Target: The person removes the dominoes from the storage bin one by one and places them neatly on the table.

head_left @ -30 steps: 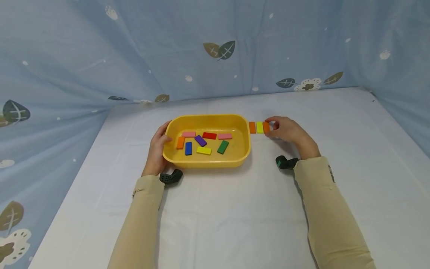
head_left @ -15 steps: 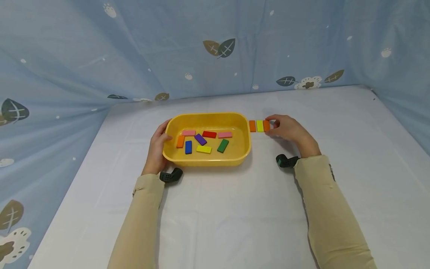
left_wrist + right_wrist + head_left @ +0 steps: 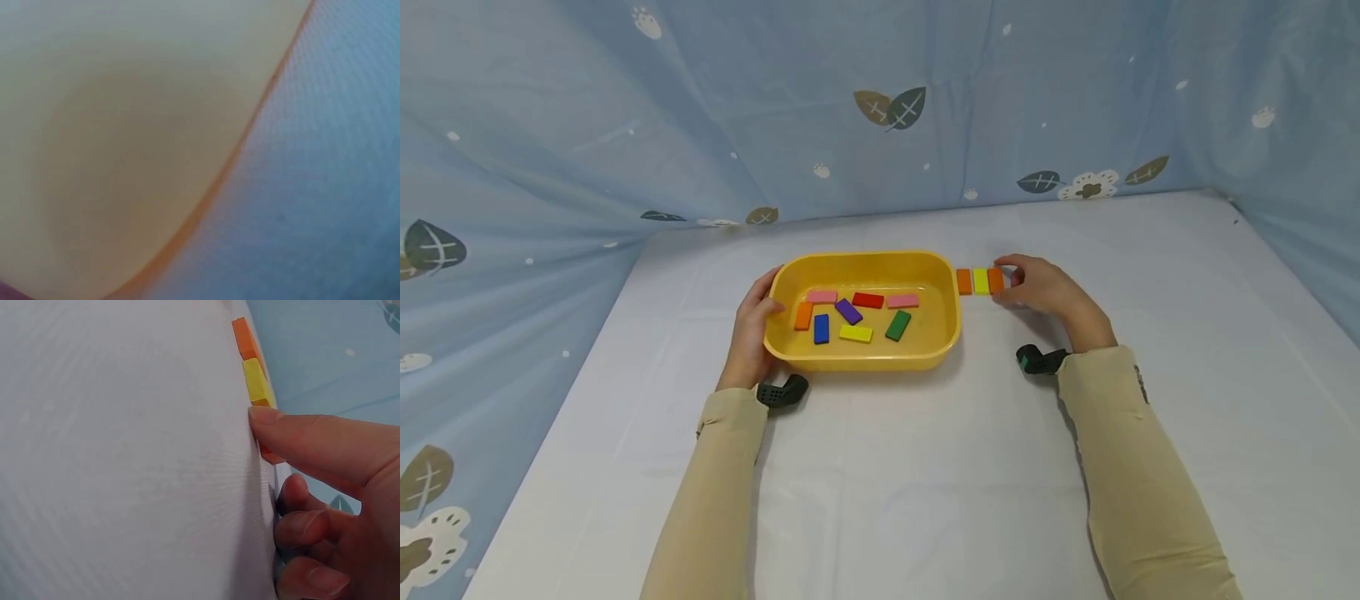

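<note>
Head view — curled right hand [image 3: 1051, 292] pinches orange block [image 3: 996, 281].

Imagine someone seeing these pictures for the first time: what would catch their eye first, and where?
Probably the yellow tray, central in the head view, scattered with colourful blocks and held at its left end by the left hand. Next, the row of three blocks beside its right end, orange, yellow, orange, where the right hand pinches the outermost orange block.

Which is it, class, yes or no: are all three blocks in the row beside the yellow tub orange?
No: in the head view, a yellow block lies between two orange blocks.
</note>
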Demonstrator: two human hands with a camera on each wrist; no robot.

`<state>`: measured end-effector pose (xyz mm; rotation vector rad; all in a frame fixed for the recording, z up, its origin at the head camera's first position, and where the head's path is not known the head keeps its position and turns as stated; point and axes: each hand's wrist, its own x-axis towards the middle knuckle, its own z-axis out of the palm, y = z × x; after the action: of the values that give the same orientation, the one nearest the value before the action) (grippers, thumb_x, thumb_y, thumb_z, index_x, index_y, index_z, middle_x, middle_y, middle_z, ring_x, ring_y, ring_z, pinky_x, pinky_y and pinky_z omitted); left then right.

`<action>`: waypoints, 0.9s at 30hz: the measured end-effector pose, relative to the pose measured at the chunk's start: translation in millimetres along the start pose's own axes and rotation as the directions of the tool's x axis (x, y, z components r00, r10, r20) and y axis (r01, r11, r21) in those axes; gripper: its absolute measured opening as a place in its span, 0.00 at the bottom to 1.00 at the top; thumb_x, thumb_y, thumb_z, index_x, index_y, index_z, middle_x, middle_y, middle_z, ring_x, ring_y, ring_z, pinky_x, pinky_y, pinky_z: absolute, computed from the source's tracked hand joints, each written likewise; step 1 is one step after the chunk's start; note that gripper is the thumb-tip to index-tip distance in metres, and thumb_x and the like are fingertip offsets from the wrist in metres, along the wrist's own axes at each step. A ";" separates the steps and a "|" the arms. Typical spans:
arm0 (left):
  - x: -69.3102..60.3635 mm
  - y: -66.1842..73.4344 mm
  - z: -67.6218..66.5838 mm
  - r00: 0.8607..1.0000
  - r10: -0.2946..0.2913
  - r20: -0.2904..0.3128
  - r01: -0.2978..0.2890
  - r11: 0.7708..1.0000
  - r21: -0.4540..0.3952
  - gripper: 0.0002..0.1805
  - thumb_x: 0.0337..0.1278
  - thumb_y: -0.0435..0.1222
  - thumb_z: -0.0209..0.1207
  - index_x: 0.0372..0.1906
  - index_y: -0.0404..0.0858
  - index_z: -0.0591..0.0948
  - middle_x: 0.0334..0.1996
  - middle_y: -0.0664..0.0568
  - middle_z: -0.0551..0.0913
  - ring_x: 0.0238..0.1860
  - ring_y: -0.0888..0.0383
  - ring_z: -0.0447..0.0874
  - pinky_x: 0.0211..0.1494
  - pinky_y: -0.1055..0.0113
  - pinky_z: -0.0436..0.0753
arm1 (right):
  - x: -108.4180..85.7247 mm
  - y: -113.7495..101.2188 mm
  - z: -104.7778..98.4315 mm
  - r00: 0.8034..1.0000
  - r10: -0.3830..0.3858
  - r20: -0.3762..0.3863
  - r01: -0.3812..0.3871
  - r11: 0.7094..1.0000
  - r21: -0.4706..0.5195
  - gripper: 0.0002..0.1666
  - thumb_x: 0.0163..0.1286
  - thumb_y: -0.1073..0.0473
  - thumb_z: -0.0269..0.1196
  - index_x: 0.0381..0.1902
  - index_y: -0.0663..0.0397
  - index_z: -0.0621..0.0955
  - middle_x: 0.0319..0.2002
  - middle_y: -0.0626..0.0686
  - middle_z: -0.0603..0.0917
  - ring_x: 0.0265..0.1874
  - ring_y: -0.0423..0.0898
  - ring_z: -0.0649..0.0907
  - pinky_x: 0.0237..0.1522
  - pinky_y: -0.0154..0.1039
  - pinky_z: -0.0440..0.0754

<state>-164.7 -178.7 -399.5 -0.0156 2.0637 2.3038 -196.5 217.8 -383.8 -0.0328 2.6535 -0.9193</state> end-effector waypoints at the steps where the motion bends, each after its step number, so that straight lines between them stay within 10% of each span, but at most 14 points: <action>1: 0.1 -0.1 0.0 1.000 0.004 0.003 -0.004 1.000 -0.003 0.30 0.51 0.28 0.40 0.62 0.49 0.66 0.61 0.58 0.63 0.59 0.56 0.62 0.62 0.63 0.63 | -0.6 -0.4 -0.5 1.000 -0.001 0.007 0.001 1.000 0.004 0.38 0.56 0.54 0.61 0.64 0.51 0.63 0.34 0.56 0.69 0.30 0.50 0.68 0.28 0.39 0.66; 9: 0.2 0.7 0.9 1.000 0.006 0.004 -0.006 1.000 0.000 0.30 0.51 0.28 0.40 0.62 0.49 0.66 0.61 0.58 0.63 0.59 0.56 0.62 0.62 0.63 0.64 | -4.4 -6.3 -7.9 1.000 0.002 0.007 -0.002 1.000 0.007 0.36 0.61 0.49 0.56 0.65 0.50 0.60 0.48 0.59 0.69 0.39 0.53 0.71 0.39 0.45 0.72; 15: 0.0 1.0 1.0 1.000 0.019 0.012 -0.018 1.000 -0.019 0.30 0.51 0.28 0.40 0.62 0.47 0.65 0.61 0.57 0.64 0.59 0.54 0.62 0.62 0.62 0.64 | -5.4 -17.0 -8.2 0.992 -0.025 -0.127 0.029 0.999 0.028 0.31 0.64 0.47 0.52 0.64 0.49 0.63 0.56 0.57 0.67 0.51 0.55 0.70 0.49 0.53 0.71; 27: -0.8 -2.1 -0.6 0.999 0.030 0.023 -0.029 0.999 -0.020 0.30 0.52 0.28 0.40 0.62 0.47 0.65 0.61 0.57 0.64 0.59 0.53 0.62 0.61 0.62 0.64 | -10.0 -47.9 7.6 0.890 -0.272 -0.366 0.325 0.941 0.093 0.24 0.64 0.49 0.54 0.57 0.47 0.71 0.48 0.48 0.74 0.47 0.44 0.72 0.52 0.42 0.72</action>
<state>-163.8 -179.1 -401.6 0.0413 2.0446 2.3292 -188.8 176.6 -357.4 -0.2762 2.9461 -1.3374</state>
